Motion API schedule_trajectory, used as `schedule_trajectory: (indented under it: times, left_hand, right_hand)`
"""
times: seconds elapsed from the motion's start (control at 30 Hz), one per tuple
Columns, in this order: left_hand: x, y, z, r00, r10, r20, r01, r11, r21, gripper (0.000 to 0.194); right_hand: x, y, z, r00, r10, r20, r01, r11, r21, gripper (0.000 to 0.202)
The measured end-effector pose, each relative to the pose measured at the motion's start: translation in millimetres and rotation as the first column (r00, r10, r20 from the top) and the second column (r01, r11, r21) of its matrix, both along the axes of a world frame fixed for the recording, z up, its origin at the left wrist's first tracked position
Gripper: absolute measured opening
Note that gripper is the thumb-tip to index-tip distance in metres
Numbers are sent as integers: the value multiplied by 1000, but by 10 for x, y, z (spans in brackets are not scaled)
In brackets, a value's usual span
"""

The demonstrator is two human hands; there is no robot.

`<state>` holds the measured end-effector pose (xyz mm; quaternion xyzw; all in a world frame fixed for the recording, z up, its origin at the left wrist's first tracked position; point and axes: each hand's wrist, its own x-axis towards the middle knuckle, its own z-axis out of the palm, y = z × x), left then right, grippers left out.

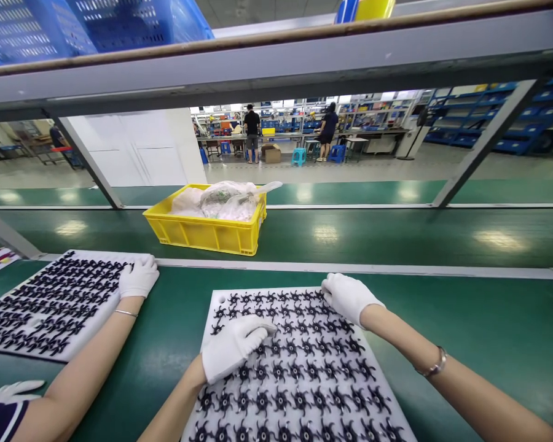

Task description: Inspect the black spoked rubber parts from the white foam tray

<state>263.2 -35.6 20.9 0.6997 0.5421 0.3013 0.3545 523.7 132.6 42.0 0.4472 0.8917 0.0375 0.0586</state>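
A white board [217, 302] in front of me carries rows of small black impeller-like parts [299, 400] with curved blades and ringed centres. My left hand [235, 347], in a white glove, is low over the board's left-middle rows. Its thumb and fingers are close together, and anything between them is hidden. At the far right corner of the board is my right hand [350, 299], also gloved. Its fingers curl down onto a black part in the back row; the fingertips are covered, so I cannot see what they grip.
On the left, a co-worker's gloved hand [139, 277] touches a second white board [90, 334] of black parts; their other glove [13, 393] is nearer. Behind the white ledge [304, 267], a yellow bin [203, 236] holds plastic bags [228, 199]. A shelf [276, 64] spans overhead.
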Motion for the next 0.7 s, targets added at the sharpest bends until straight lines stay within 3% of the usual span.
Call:
schedule_trajectory:
  times: [0.43, 0.6, 0.7]
  left_hand:
    - [-131, -10, -86, 992, -54, 110, 52, 998, 20, 33]
    - [-160, 5, -44, 997, -71, 11, 70, 994, 86, 32]
    - [-278, 44, -20, 988, 56, -143, -27, 980, 198, 28]
  right_hand:
    - [36, 62, -33, 988, -8, -154, 9, 1000, 1, 13]
    - [91, 41, 213, 979, -9, -203, 16, 999, 33, 22]
    - [75, -20, 366, 971, 33, -238, -22, 999, 48, 26]
